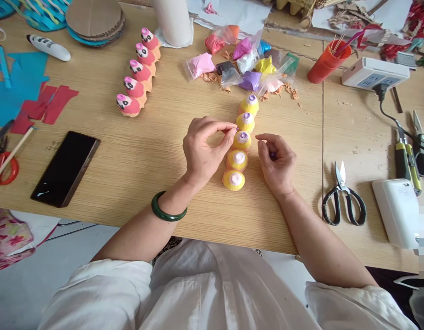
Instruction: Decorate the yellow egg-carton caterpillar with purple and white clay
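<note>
A row of joined yellow domes [238,159], like a painted egg-carton strip, lies in front of me. Each dome has a pale pink clay top; the three farthest also carry small purple rings [244,135]. My left hand [206,145], with a green bangle at the wrist, pinches thumb and forefinger together at the strip's left side. A tiny purple bit shows at those fingertips. Just right of the strip, my right hand [278,160] is curled around a small lump of purple clay [273,156], mostly hidden by the fingers.
Bags of coloured clay [249,80] lie beyond the strip. A finished-looking pink strip [139,71] stands to the left. Black-handled scissors [343,197], a white box [397,213] and a power strip [376,73] are on the right; a phone [66,168] lies left. An orange cup [327,64] holds sticks.
</note>
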Available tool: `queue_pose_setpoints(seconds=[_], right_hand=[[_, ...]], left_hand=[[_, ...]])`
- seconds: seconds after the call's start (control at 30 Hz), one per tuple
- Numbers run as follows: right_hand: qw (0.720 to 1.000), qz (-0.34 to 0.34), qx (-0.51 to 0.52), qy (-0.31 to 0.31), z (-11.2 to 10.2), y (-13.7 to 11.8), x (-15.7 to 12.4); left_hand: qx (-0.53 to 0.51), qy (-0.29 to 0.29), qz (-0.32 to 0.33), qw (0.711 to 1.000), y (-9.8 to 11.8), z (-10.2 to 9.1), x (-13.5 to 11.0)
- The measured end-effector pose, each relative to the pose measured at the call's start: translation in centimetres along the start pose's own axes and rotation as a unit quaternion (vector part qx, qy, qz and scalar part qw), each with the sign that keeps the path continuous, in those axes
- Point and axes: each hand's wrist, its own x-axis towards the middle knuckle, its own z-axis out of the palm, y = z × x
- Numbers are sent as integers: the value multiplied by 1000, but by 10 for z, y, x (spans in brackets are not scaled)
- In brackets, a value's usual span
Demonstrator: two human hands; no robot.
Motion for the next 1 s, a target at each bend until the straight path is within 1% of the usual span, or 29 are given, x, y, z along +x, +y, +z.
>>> queue_pose_setpoints(seconds=[0.13, 0.23, 0.33, 0.43, 0.6, 0.7, 0.8, 0.9, 1.0], right_hand=[[1000, -7, -6, -4, 0, -1, -1], [1000, -12, -9, -9, 0, -2, -3], [1000, -10, -15, -14, 1, -3, -4], [1000, -17, -14, -16, 2, -4, -6], [999, -35, -14, -10, 1, -5, -7], [998, -62, 1, -7, 1, -7, -9], [996, -82, 7, -25, 2, -8, -9], [996, -80, -1, -45, 3, -7, -9], [995, -87, 2, -40, 4, -6, -8]], left_hand=[[-35, -2, -8, 999, 2, 1, -1], [-79, -19, -57, 995, 3, 1, -3], [-161, -32, -115, 980, 6, 3, -5], [-209, -36, -144, 967, 10, 3, -6], [-222, -50, -155, 961, 15, 5, -7], [-229, -59, -159, 958, 15, 7, -9], [-229, -64, -161, 958, 15, 8, -11], [-222, -74, -161, 959, 15, 8, -12], [-219, -80, -151, 961, 15, 7, -13]])
